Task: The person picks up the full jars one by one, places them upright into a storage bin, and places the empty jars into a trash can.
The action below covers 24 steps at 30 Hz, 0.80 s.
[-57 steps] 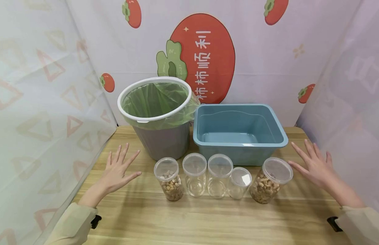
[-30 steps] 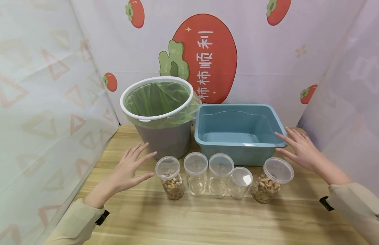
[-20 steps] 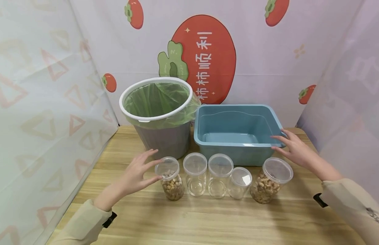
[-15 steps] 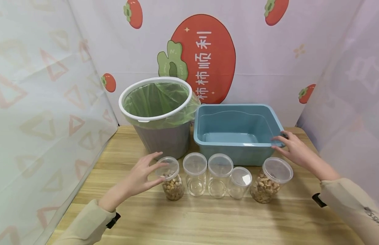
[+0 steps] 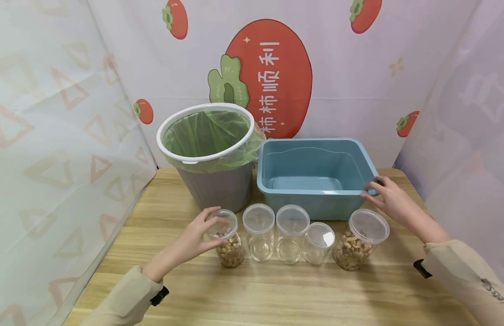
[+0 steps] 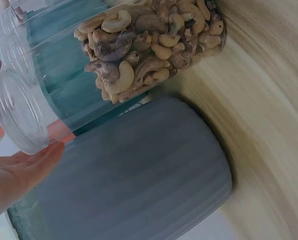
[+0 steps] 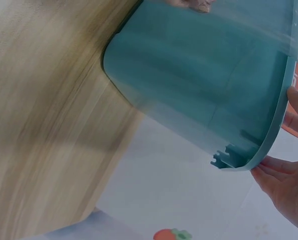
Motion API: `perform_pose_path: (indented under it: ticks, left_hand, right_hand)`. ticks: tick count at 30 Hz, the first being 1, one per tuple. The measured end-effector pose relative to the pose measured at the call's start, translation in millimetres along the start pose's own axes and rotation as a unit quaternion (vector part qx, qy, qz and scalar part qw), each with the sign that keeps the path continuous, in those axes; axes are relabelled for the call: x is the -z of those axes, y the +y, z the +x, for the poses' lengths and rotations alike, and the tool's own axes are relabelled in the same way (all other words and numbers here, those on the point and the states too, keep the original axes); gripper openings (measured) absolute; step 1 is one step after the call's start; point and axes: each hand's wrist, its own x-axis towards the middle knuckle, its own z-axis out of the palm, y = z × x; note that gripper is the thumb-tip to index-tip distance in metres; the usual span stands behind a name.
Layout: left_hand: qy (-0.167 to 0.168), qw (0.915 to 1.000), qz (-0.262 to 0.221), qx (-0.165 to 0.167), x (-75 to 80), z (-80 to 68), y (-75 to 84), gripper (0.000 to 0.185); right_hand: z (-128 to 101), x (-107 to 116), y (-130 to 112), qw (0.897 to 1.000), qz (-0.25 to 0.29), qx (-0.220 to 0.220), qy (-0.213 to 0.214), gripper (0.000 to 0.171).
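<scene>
My left hand (image 5: 192, 240) reaches round the lid of the leftmost clear jar of nuts (image 5: 230, 254), thumb on the near side and fingers behind. In the left wrist view its fingertips meet the rim of the clear lid (image 6: 23, 120), with cashews (image 6: 149, 45) showing in the jar. My right hand (image 5: 394, 201) holds the blue tub (image 5: 313, 206) at its front right corner. In the right wrist view, thumb and fingers curl about the rim of that tub (image 7: 189, 85). All the jars stand upright with lids on.
Between the nut jars stand clear jars (image 5: 258, 240), (image 5: 290, 242) and a shorter one (image 5: 315, 253) without visible contents. A wider jar of nuts (image 5: 353, 249) is at the right. A grey bin (image 5: 223, 185) with a green liner stands behind on the wooden table (image 5: 252, 294); cloth walls enclose it.
Both hands, earlier spread wide beside the row, have moved inward. The left has come to the leftmost nut jar's lid and the right to the tub's rim; their fingers have curled in.
</scene>
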Motion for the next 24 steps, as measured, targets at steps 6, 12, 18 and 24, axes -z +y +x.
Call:
perform_pose_path:
  ticks: [6,12,18,24]
  left_hand:
    - [0.025,0.9990,-0.030,0.020,-6.1,2.4,-3.2,0.038]
    - [0.076,0.9970,-0.012,0.000,-6.3,6.8,-6.1,0.035]
    - [0.104,0.9945,-0.012,0.003,12.7,12.8,-2.6,0.037]
    - [0.115,0.9932,-0.014,-0.011,37.3,23.7,1.9,0.039]
  right_hand:
    - [-2,-3,0,1.000,-0.002,0.003,0.016,0.014]
    - [-2,0,-1,1.000,-0.004,0.004,0.011,0.014]
    - [-2,1,-3,1.000,-0.003,0.001,0.004,0.015]
    - [-2,1,-1,1.000,-0.002,0.001,0.005,0.014]
